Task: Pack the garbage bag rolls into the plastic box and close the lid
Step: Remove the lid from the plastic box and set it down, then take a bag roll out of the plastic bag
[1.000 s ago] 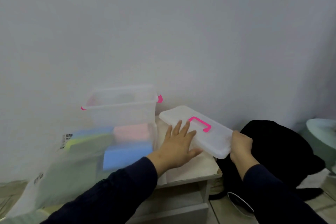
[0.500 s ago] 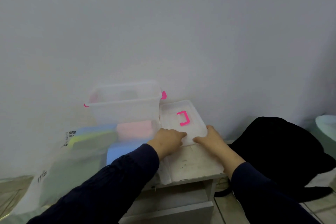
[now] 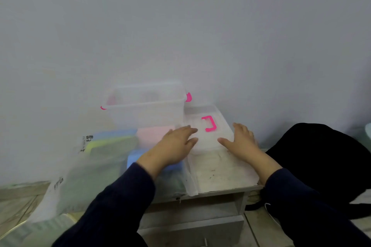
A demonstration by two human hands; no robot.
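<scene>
A clear plastic box [image 3: 146, 113] with pink side clips stands open against the wall on a small white cabinet [image 3: 222, 172]. Its translucent lid [image 3: 206, 136], with a pink handle on top, lies flat on the cabinet to the box's right. My left hand [image 3: 174, 146] hovers with straight fingers at the lid's left edge. My right hand [image 3: 241, 142] is spread at the lid's right front corner; I cannot tell if it touches. Pink [image 3: 155, 136], blue [image 3: 112, 133] and green [image 3: 110, 144] garbage bag rolls lie in a clear plastic bag [image 3: 84, 176] left of my left hand.
A black bag [image 3: 321, 162] sits on the floor right of the cabinet. A pale green object [image 3: 368, 132] shows at the right edge. The cabinet has an open shelf and a drawer [image 3: 192, 228] below. The wall is close behind the box.
The lid was turned and laid flat beside the box. Both hands have let go of it and now hover open at its sides.
</scene>
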